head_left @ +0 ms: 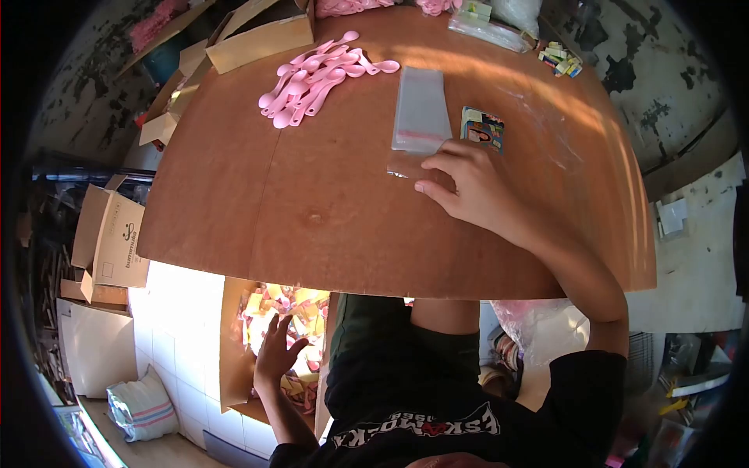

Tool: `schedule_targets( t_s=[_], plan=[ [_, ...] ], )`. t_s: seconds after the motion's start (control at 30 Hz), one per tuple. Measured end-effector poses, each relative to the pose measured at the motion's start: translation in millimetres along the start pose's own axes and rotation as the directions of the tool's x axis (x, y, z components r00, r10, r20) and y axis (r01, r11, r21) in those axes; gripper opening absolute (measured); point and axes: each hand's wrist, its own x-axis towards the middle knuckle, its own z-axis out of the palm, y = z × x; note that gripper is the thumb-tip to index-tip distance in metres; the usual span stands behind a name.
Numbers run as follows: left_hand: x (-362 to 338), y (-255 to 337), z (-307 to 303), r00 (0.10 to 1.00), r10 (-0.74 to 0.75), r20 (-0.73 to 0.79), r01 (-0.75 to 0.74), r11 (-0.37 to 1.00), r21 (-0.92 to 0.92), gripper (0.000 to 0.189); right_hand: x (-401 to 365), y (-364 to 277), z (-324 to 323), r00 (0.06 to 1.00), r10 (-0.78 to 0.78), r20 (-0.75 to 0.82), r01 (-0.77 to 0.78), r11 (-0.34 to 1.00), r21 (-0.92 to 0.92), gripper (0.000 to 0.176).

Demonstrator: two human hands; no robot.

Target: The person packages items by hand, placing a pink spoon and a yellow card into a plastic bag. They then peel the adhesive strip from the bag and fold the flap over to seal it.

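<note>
My right hand (460, 183) is over the brown table (312, 195), thumb and fingers apart, beside the lower end of a stack of clear plastic bags (422, 109). Right of the bags lies a small stack of colourful printed cards (482, 129), just above my knuckles. A pile of pink spoons (316, 78) rests at the upper left of the table. Below the table's front edge, my left hand (277, 351) hangs with spread fingers over an open carton (232, 343) full of small colourful packets (304, 312); nothing shows in its fingers.
An open cardboard box (261, 43) stands at the table's back left. Plastic packs (491, 31) and small yellow-and-white pieces (560, 60) lie at the back right. Another carton (117, 238) and a white sack (143, 407) are at the left, off the table.
</note>
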Motion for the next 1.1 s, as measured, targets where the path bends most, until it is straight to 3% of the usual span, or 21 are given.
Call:
schedule_targets(
  t_s=[0.07, 0.1, 0.17, 0.2, 0.27, 0.3, 0.37, 0.4, 0.43, 0.5, 0.57, 0.63, 0.7, 0.77, 0.8, 0.87, 0.97, 1.03, 1.1],
  plan=[
    [0, 30, -11, 0.980, 0.168, 0.103, -0.150, 0.975, -0.163, 0.057, 6, 5, 17, 0.998, -0.013, 0.064, 0.028, 0.972, -0.234, 0.017],
    [-5, 50, -17, 0.965, 0.228, 0.129, -0.189, 0.947, -0.260, 0.050, 7, 6, 21, 0.998, -0.025, 0.062, 0.038, 0.973, -0.230, 0.017],
    [-7, 78, -26, 0.876, 0.463, 0.133, -0.320, 0.767, -0.556, 0.040, 7, 7, 25, 0.998, -0.048, 0.046, 0.059, 0.957, -0.284, 0.014],
    [-9, 93, -35, 0.879, 0.459, 0.127, -0.320, 0.766, -0.558, 0.040, 7, 4, 23, 0.997, -0.056, 0.047, 0.067, 0.957, -0.283, 0.014],
    [-10, 123, -50, 0.754, 0.654, -0.062, -0.535, 0.556, -0.636, 0.033, 3, -5, 16, 0.997, -0.078, 0.016, 0.079, 0.972, -0.221, 0.010],
    [-5, 134, -50, 0.754, 0.654, -0.067, -0.537, 0.554, -0.636, 0.033, -1, -8, 15, 0.997, -0.082, 0.017, 0.083, 0.971, -0.223, 0.010],
    [5, 157, -48, 0.644, 0.532, -0.550, -0.765, 0.421, -0.488, 0.028, -11, -18, 13, 0.990, -0.140, -0.035, 0.143, 0.983, 0.119, 0.005],
    [9, 174, -54, 0.566, 0.493, -0.660, -0.808, 0.491, -0.326, 0.031, -18, -28, 6, 0.993, -0.104, 0.051, 0.088, 0.966, 0.241, 0.005],
    [13, 195, -63, 0.545, 0.490, -0.681, -0.800, 0.548, -0.245, 0.033, -23, -37, -4, 0.992, -0.109, 0.057, 0.093, 0.967, 0.237, 0.005],
    [23, 217, -81, 0.523, 0.488, -0.699, -0.783, 0.598, -0.169, 0.034, -30, -51, -23, 0.938, -0.242, 0.250, 0.127, 0.906, 0.403, 0.007],
    [34, 225, -93, 0.434, 0.771, -0.466, -0.873, 0.487, -0.008, 0.038, -33, -57, -37, 0.940, -0.240, 0.244, 0.091, 0.862, 0.499, 0.009],
    [47, 223, -88, 0.409, 0.805, -0.430, -0.908, 0.405, -0.105, 0.028, -34, -53, -47, 0.944, -0.234, 0.233, 0.058, 0.811, 0.583, 0.010],
    [53, 223, -81, 0.570, 0.712, -0.410, -0.816, 0.433, -0.383, 0.017, -29, -36, -59, 0.962, -0.007, 0.272, -0.150, 0.820, 0.552, 0.013],
    [50, 232, -79, 0.612, 0.636, -0.471, -0.788, 0.443, -0.427, 0.010, -22, 5, -47, 0.993, 0.110, 0.052, -0.120, 0.948, 0.295, 0.019],
    [52, 232, -76, 0.675, 0.574, -0.463, -0.727, 0.414, -0.547, 0.010, -22, 20, -42, 0.993, 0.111, 0.049, -0.121, 0.949, 0.293, 0.019],
    [50, 238, -76, 0.789, 0.464, -0.403, -0.565, 0.290, -0.773, 0.010, -22, 43, -35, 0.986, -0.002, -0.165, -0.040, 0.967, -0.251, 0.027],
    [56, 240, -73, 0.816, 0.375, -0.440, -0.537, 0.213, -0.816, 0.013, -27, 58, -27, 0.982, 0.066, -0.179, -0.096, 0.982, -0.162, 0.027],
    [61, 240, -74, 0.779, 0.396, -0.486, -0.594, 0.220, -0.773, 0.014, -31, 68, -24, 0.981, 0.076, -0.178, -0.096, 0.990, -0.105, 0.025],
    [64, 239, -73, 0.836, 0.352, -0.421, -0.496, 0.154, -0.855, 0.016, -33, 70, -24, 0.981, 0.083, -0.173, -0.094, 0.994, -0.054, 0.023]
  ],
)
